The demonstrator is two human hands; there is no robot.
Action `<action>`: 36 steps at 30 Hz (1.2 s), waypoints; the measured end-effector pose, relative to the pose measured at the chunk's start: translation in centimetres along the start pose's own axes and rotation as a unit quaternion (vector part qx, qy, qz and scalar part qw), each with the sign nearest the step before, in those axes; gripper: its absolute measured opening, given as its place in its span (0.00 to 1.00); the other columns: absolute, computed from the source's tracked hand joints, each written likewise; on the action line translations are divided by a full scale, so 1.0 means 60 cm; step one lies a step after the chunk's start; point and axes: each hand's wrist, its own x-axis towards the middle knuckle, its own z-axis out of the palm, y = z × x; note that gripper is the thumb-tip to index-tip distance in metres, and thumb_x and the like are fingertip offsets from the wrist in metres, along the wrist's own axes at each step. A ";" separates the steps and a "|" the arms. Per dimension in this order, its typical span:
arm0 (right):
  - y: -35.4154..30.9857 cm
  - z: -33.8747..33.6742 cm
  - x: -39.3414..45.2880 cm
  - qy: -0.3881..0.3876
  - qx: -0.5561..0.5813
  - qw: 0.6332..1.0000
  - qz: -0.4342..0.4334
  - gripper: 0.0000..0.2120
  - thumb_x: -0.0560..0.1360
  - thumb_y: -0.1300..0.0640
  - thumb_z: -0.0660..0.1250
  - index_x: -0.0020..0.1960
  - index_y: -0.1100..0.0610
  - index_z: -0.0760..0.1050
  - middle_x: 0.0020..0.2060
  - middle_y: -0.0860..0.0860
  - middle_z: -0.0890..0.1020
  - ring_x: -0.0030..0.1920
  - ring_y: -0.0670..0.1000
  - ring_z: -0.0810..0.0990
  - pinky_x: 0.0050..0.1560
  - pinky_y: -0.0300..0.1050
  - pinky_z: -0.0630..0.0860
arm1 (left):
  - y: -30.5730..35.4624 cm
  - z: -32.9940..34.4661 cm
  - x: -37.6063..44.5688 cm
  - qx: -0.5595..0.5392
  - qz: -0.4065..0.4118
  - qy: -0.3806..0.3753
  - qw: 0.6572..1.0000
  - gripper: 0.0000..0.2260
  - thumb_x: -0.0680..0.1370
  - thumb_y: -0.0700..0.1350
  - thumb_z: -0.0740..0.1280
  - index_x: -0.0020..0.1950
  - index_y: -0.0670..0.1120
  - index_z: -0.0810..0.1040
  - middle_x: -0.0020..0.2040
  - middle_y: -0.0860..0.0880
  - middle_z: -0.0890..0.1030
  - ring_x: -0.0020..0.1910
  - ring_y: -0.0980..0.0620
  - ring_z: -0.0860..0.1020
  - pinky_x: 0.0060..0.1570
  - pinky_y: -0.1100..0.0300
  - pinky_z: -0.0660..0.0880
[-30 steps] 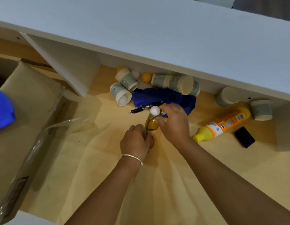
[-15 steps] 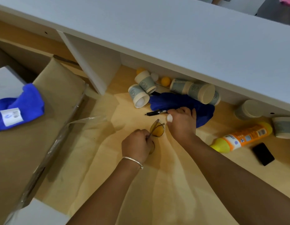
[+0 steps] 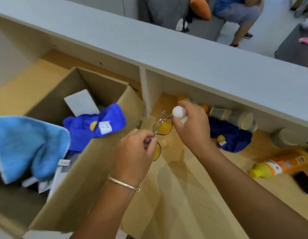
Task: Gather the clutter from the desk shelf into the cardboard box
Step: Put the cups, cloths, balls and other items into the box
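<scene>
Two hands hold one pair of yellow-lensed glasses (image 3: 162, 128) in the air above the wooden desk surface (image 3: 181, 195), just right of the cardboard box (image 3: 77, 183). The left hand (image 3: 134, 156) pinches the frame between thumb and fingers at its near end, one lens showing below the knuckles. The right hand (image 3: 193, 125) grips the far end of the frame, and the same hand also clasps a white ball (image 3: 178, 111) against its fingertips. The glasses run with their long axis from the near left up toward the far right, the thin metal frame tilting toward the shelf divider (image 3: 143, 90).

The box stands open, its right wall close beside the left wrist, which wears a silver bangle (image 3: 124, 184). Inside lie a dark blue cloth with a white tag (image 3: 96, 125), a light blue towel (image 3: 29, 145) draped over the left rim, and a pale flat block (image 3: 80, 102) leaning at the back.

Under the grey shelf top (image 3: 149, 47), behind the right hand, lie tipped paper cups (image 3: 234, 118) (several nested in a row), another dark blue cloth (image 3: 231, 137), a small orange ball (image 3: 205, 106) and a round pale lid or cup (image 3: 286, 138). Further right an orange and yellow bottle (image 3: 281, 163) lies on its side, cap toward the near left, with a flat black object (image 3: 304, 184) just beyond it.

Past the shelf is a room with a grey sofa (image 3: 168, 12) and a seated person's legs (image 3: 239, 19).
</scene>
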 end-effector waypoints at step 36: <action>0.086 -0.028 -0.116 -0.002 -0.074 0.990 0.116 0.24 0.72 0.50 0.72 0.66 0.53 0.73 0.59 0.49 0.78 0.61 0.51 0.74 0.61 0.49 0.71 | -0.024 -0.008 0.035 -0.010 0.089 -0.059 0.994 0.10 0.70 0.48 0.72 0.50 0.54 0.80 0.41 0.57 0.77 0.39 0.58 0.76 0.38 0.56 0.75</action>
